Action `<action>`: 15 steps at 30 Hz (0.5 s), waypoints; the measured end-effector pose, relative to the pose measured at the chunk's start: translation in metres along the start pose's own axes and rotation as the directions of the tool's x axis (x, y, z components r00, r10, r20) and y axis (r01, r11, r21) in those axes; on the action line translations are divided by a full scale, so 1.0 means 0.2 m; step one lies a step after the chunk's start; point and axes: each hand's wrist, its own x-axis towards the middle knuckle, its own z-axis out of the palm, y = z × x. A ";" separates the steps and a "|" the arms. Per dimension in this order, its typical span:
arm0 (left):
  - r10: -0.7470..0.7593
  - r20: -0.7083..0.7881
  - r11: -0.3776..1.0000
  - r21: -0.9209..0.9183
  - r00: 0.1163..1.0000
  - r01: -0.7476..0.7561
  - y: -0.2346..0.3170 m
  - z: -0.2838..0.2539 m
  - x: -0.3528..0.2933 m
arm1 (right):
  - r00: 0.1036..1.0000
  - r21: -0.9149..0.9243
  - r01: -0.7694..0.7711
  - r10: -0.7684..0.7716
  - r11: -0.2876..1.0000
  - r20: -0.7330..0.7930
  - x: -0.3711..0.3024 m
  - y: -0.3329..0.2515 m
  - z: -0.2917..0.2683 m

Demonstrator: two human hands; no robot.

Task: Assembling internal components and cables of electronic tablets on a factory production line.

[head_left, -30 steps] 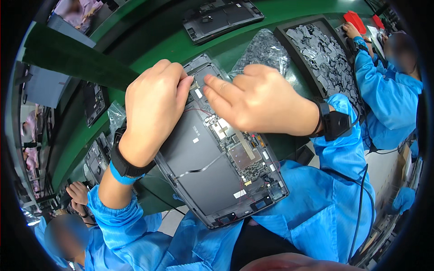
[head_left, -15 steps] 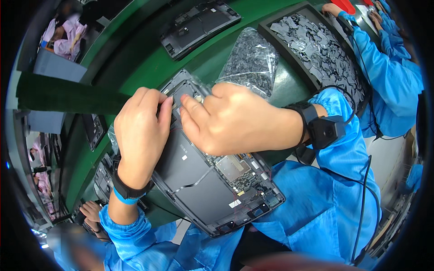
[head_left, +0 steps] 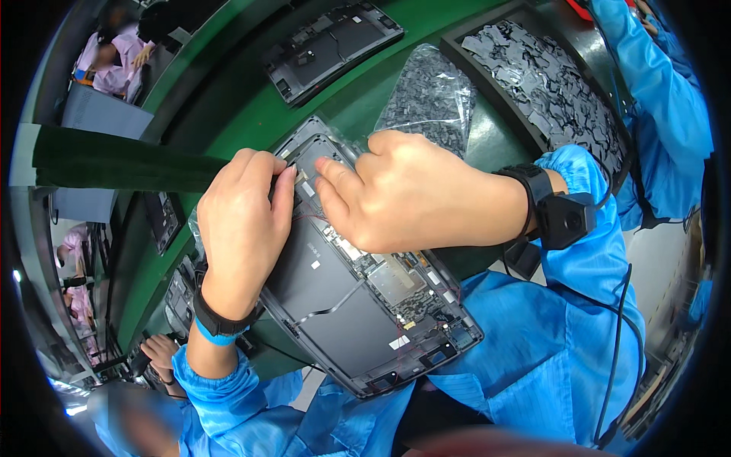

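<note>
As the right hand (head_left: pixel 411 194) eased off a white label (head_left: pixel 308 189), the left hand (head_left: pixel 242 209) stayed put; both curled over the tablet (head_left: pixel 343 327), work apparently continuing at its far end, grips unclear.

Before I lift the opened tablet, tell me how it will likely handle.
The opened tablet is probably stiff, given its flat, slab-like casing. It looks fragile: the circuit board and flat cable lie exposed. Being broad and thin, it should slide rather than roll.
</note>
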 end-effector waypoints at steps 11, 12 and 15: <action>0.035 -0.022 0.992 -0.123 0.999 -0.037 -0.04 -0.01 -0.02 | 0.998 -0.119 0.049 -0.052 0.992 -0.018 0.01 -0.02 0.00; 0.029 -0.027 0.992 -0.122 0.999 -0.032 -0.04 -0.02 -0.02 | 0.998 -0.119 0.057 -0.060 0.991 -0.018 0.01 -0.03 0.01; 0.062 0.050 0.995 -0.075 0.997 -0.059 -0.04 -0.03 -0.02 | 0.997 -0.160 -0.002 -0.011 0.987 -0.078 0.00 -0.08 0.03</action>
